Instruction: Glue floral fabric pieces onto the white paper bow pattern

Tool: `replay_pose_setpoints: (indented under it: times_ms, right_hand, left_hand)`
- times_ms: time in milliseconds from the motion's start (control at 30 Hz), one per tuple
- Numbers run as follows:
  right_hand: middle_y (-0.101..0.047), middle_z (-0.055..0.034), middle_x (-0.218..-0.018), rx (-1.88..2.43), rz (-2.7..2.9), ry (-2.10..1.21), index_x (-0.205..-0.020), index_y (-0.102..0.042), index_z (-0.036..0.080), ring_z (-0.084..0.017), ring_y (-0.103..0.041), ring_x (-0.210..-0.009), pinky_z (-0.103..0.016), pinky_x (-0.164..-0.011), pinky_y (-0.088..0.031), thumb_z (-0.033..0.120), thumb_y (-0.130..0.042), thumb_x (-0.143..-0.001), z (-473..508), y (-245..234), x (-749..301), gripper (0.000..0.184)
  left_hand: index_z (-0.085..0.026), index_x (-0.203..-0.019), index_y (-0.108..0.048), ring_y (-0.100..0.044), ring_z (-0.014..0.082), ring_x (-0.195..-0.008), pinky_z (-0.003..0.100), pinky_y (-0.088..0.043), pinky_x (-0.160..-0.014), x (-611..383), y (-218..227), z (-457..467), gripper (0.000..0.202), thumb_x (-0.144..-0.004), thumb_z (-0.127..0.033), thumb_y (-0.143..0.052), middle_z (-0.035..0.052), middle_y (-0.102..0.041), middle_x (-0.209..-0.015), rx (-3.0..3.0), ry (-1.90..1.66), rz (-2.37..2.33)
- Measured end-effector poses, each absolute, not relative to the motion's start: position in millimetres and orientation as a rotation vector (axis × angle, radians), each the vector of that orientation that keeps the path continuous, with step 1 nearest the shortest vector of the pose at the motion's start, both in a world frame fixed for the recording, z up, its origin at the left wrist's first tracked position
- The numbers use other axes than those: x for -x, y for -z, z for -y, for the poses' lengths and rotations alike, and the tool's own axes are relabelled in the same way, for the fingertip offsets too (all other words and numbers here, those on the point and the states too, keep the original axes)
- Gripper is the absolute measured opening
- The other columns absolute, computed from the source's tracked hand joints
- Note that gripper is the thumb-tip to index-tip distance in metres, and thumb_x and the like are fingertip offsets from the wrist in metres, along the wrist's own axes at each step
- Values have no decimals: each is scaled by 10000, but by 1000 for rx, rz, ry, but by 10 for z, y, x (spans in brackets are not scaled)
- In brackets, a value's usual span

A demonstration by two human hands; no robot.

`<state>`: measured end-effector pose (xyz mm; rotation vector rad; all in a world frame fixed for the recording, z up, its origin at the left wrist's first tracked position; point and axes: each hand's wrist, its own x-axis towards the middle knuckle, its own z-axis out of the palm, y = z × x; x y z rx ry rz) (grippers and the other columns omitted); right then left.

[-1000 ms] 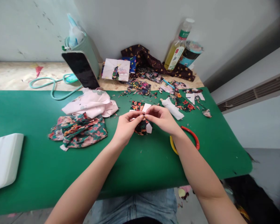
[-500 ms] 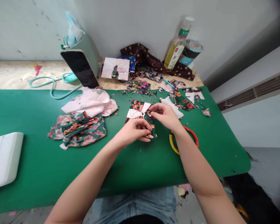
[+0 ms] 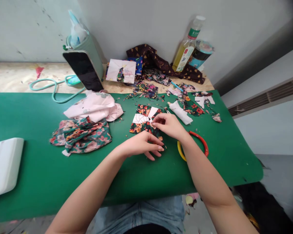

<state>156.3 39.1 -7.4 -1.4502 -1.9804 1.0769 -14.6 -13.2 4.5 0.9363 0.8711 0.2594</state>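
Note:
A small patchwork piece (image 3: 143,122) of dark floral cloth and white paper lies on the green mat (image 3: 39,169). My left hand (image 3: 141,145) lies flat on its near edge, fingers stretched out and pressing it down. My right hand (image 3: 168,124) pinches the piece near its middle, fingertips together on the cloth. Red and yellow scissor handles (image 3: 197,143) lie just right of my right wrist.
Folded floral cloth (image 3: 81,136) and pink cloth (image 3: 95,107) lie to the left. A white glue tube (image 3: 180,112), cloth scraps (image 3: 192,105), a phone (image 3: 84,70), a bottle (image 3: 187,48) and a white block (image 3: 3,165) are around the table.
The piece was held up between both hands; it now lies on the mat. My left hand has flattened on its near edge and my right hand has come down onto it.

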Motion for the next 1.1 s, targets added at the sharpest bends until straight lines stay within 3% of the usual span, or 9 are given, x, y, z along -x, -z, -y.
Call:
replay_pose_setpoints:
  times_ms: [167, 267, 467, 700, 867, 967, 1100]
  right_hand:
    - [-705, -29, -763, 1481, 2023, -996, -768, -730, 166, -116, -550, -598, -257, -580, -415, 162, -680, -769, -388, 104, -1512, 51]
    - [-697, -37, -786, 1492, 2046, -962, -780, -741, 161, -114, -536, -603, -262, -596, -412, 162, -682, -780, -399, 129, -1506, 59]
    - [-697, -35, -834, 1469, 2072, -923, -793, -740, 180, -109, -516, -596, -267, -614, -414, 170, -680, -792, -415, 177, -1514, 61]
    - [-698, -39, -844, 1468, 2071, -907, -808, -739, 180, -104, -507, -586, -269, -617, -421, 169, -681, -788, -432, 206, -1524, 63]
    - [-691, -43, -856, 1486, 2072, -917, -820, -746, 175, -108, -524, -600, -269, -626, -424, 166, -662, -801, -437, 199, -1521, 86]
    - [-689, -50, -859, 1509, 2087, -906, -842, -753, 170, -119, -540, -622, -271, -636, -423, 172, -644, -822, -441, 191, -1522, 110]
    - [-699, -63, -869, 1512, 2109, -879, -865, -753, 167, -143, -571, -675, -280, -661, -426, 184, -609, -858, -455, 182, -1526, 145]
  left_hand:
    - [-116, -959, -752, -742, 240, -803, 266, -589, -552, 148, -43, 130, 380, -676, -364, -811, 198, -665, -1228, -964, -239, -870]
    - [-104, -980, -733, -744, 232, -762, 259, -582, -538, 150, -6, 125, 406, -688, -375, -807, 211, -661, -1225, -945, -227, -875]
    - [-109, -1047, -697, -744, 225, -705, 274, -581, -548, 147, 6, 115, 455, -714, -406, -786, 189, -726, -1053, -930, -188, -913]
    - [-109, -1184, -632, -705, 197, -558, 250, -518, -498, 173, -61, 95, 518, -803, -457, -670, 98, -732, -664, -1018, -126, -902]
    - [-137, -1131, -670, -610, 140, -395, 205, -445, -431, 240, -87, 86, 332, -873, -292, -529, 13, -668, -524, -1371, -195, -1019]
    - [-163, -1150, -689, -624, 155, -449, 242, -472, -503, 255, -107, 88, 351, -868, -237, -494, 19, -676, -561, -1779, -247, -1162]
    - [-186, -1243, -653, -703, 250, -716, 340, -514, -692, 236, -110, 92, 409, -885, -255, -465, 108, -744, -802, -2270, -129, -1339]
